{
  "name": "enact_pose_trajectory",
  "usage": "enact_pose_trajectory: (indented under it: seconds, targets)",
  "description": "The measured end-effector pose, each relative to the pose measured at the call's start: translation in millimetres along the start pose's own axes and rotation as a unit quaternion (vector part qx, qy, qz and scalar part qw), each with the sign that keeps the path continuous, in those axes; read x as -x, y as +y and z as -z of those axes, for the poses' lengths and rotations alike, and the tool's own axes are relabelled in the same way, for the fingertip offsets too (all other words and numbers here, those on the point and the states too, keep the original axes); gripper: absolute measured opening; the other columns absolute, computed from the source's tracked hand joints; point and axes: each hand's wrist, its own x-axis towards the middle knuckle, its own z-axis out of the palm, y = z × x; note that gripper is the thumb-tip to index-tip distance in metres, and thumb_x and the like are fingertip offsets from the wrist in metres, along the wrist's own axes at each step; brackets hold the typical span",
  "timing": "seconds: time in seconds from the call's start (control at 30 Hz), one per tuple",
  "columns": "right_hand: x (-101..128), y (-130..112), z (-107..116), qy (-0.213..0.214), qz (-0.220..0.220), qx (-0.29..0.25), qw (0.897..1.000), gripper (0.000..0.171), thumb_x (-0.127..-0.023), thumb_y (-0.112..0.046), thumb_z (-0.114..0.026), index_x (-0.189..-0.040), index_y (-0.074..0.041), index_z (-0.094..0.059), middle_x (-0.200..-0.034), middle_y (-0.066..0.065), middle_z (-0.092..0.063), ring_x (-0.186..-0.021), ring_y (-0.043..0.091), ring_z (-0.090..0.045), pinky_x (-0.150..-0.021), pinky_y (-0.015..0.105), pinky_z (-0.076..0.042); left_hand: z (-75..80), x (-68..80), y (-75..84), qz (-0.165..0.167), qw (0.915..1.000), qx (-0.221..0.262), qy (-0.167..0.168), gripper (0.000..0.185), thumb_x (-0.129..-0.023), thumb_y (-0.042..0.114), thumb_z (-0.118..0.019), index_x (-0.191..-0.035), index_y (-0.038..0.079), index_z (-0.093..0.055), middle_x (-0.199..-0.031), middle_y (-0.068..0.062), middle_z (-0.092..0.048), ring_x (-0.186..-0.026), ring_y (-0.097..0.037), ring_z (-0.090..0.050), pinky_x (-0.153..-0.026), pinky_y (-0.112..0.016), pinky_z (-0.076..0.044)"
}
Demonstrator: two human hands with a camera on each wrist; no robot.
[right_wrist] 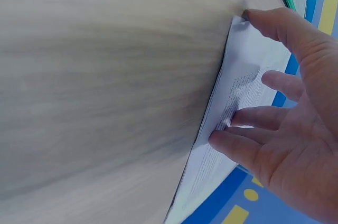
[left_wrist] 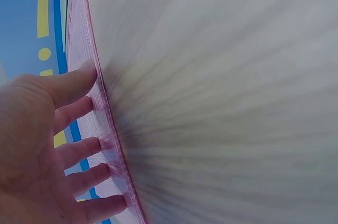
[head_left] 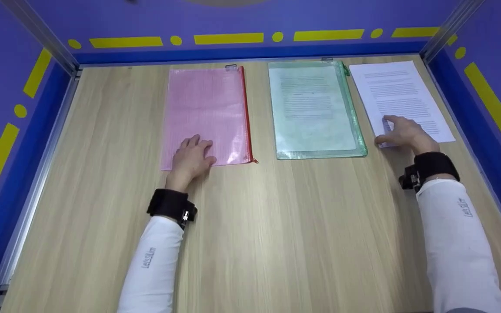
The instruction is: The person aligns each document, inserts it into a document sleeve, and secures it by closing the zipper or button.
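Left hand (head_left: 192, 157) lies flat on the near edge of the pink zip pouch (head_left: 207, 115), fingers spread and straight, its grip released. Just right of that pouch on the wooden desk (head_left: 276, 226) lies the green zip pouch (head_left: 315, 111), a printed page inside. Further right again, the loose paper sheets (head_left: 400, 98) sit beside the green one, and the right hand (head_left: 400, 132) presses on their near corner, thumb at the edge, fingers nearly straight, nothing clenched.
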Motion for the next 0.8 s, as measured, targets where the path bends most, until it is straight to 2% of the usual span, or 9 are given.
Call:
enact_pose_trajectory:
  seconds: [0.4, 0.8]
  targets:
    - [-0.4, -4.5, -0.9, -0.008, -0.024, -0.029, 0.999, 0.097, -0.087, -0.036, -0.071, -0.158, -0.005, -0.013, -0.152, 0.041, -0.022, -0.136, 0.054, -0.031, -0.113, 0.071, -0.024, -0.9, -0.8, -0.4, 0.002, 1.0, -0.002, -0.001, 0.059, -0.097, 0.037, -0.058, -0.15, 0.014, -0.042, -0.163, -0.021, -0.023, -0.15, -0.044, -0.021, -0.119, -0.062, -0.025]
    - [-0.4, -8.8, 0.9, 0.003, -0.017, -0.002, 1.0, 0.1, -0.084, -0.031, -0.073, -0.156, 0.002, -0.013, -0.151, 0.041, -0.025, -0.137, 0.057, -0.029, -0.114, 0.069, -0.026, -0.4, -0.5, 0.7, -0.003, 1.0, -0.008, 0.0, 0.059, -0.097, 0.037, -0.058, -0.15, 0.014, -0.042, -0.163, -0.023, -0.023, -0.149, -0.046, -0.023, -0.119, -0.062, -0.026]
